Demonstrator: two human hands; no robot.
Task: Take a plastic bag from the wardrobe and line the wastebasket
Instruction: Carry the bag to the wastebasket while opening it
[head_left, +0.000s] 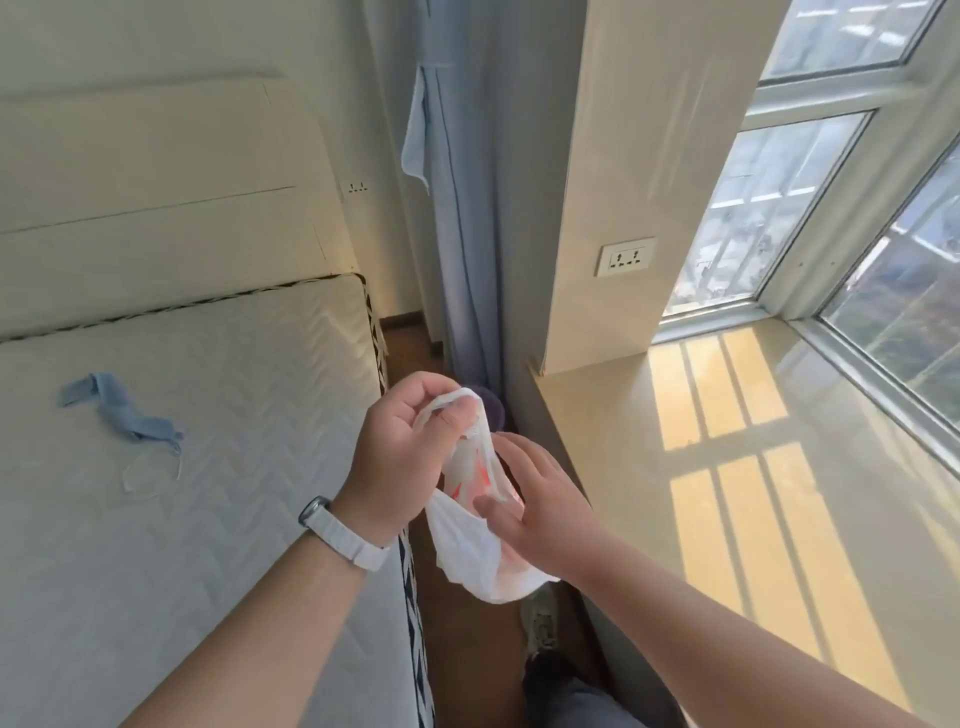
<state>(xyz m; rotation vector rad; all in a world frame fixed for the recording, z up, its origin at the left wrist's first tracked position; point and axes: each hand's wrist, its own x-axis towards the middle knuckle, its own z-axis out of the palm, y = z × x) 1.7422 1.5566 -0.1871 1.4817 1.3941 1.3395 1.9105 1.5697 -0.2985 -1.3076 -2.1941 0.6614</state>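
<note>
Both hands are occupied with a white plastic bag (475, 551) held in the air over the narrow strip of floor between the bed and the window ledge. One handle loop at the top of the bag is pinched in the closed fingers of the left hand (402, 452), which is raised above the rest of the bag. Lower and to the right, the right hand (540, 512) is laid against the bag's upper edge, its thumb pressed on the film and its fingers spread along the far side; whether the film is actually gripped there cannot be told. Red print is seen on the bag between the two hands, and its crumpled body hangs below them.

A white watch (345, 535) is worn on the left wrist. Just beyond the hands, a dark purple rounded object (492, 410) is partly hidden at the foot of the blue curtain (457, 234); it cannot be identified. To the left, a bare quilted mattress (208, 467) is seen, with a blue cloth strip (122, 408) lying on it. To the right, the sunlit window ledge (753, 493) is seen below the window (810, 197).
</note>
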